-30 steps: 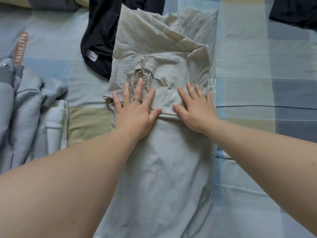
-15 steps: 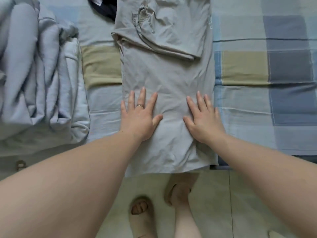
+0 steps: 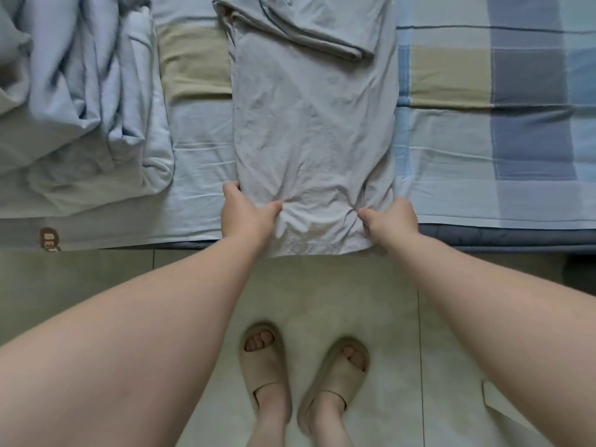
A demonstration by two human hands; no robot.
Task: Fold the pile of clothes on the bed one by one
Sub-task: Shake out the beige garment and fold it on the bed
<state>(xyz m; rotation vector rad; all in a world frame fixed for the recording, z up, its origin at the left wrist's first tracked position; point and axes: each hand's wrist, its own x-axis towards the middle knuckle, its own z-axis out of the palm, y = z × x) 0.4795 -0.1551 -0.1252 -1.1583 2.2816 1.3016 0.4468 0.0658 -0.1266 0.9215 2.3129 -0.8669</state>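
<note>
Only the lower length of the grey garment [image 3: 312, 124] fell within the head view: its far end was cut off by the top edge, where a folded-over portion [image 3: 322, 30] lay across it, and what kind of garment it was could not be told. The pile of pale blue clothes [image 3: 80, 108] at far left was likewise cropped at the top and left edges and slightly blurred, so its separate pieces could not be distinguished. A brown printed mark [image 3: 48, 240] on the near edge of the bed [image 3: 467, 140] showed only part of its lettering, unreadable. The fingers of both hands were largely hidden under the cloth; mainly the backs of the hands and the thumbs showed. The garment lay flat and lengthwise on the checked bed, running away from the person, with its hem [image 3: 309, 245] hanging just over the bed's near edge above the tiled floor [image 3: 322, 285]. The left hand [image 3: 246, 217] gripped the garment's left edge just above the hem, thumb [image 3: 272, 208] pressed on top and cloth bunched around it. The right hand [image 3: 392, 219] pinched the right edge at the same level, thumb on top, with creases gathering at its tip. The hands were well apart, the garment's full width between them. Two feet in beige sandals [image 3: 266, 359] stood on the floor below the hem.
</note>
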